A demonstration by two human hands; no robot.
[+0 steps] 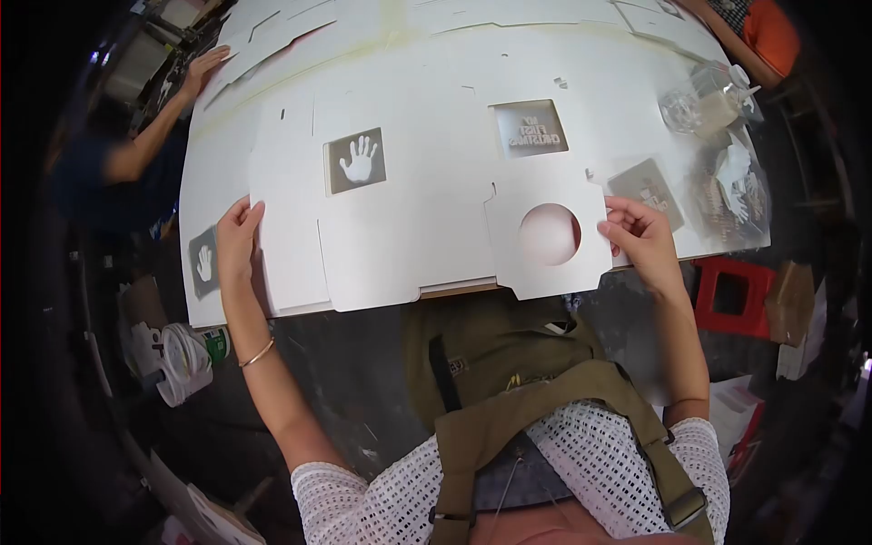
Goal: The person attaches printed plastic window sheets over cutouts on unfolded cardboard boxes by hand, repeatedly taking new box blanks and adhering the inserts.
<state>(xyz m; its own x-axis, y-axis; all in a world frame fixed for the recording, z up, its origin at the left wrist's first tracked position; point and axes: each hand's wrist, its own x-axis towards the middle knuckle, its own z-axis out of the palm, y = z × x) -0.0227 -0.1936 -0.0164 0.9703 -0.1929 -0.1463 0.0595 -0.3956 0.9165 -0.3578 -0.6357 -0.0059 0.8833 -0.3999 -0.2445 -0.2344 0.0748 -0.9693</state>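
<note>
A large white die-cut card sheet [436,218] lies flat at the front of the table, with a round hole near its right end. My left hand [241,238] pinches the sheet's left edge between thumb and fingers. At the right edge, beside the round hole, my right hand [638,232] grips the sheet with bent fingers. A grey square with a white handprint [359,159] shows in the left part of the card. Farther right is a grey square with raised lettering [530,128].
A grey handprint plate [205,263] lies left of my left hand. On the right are another grey plate [647,193], a clear bottle [713,107] and plastic-wrapped pieces [734,186]. Another person's hand [207,68] rests at the far left edge. A red stool [734,298] stands below right.
</note>
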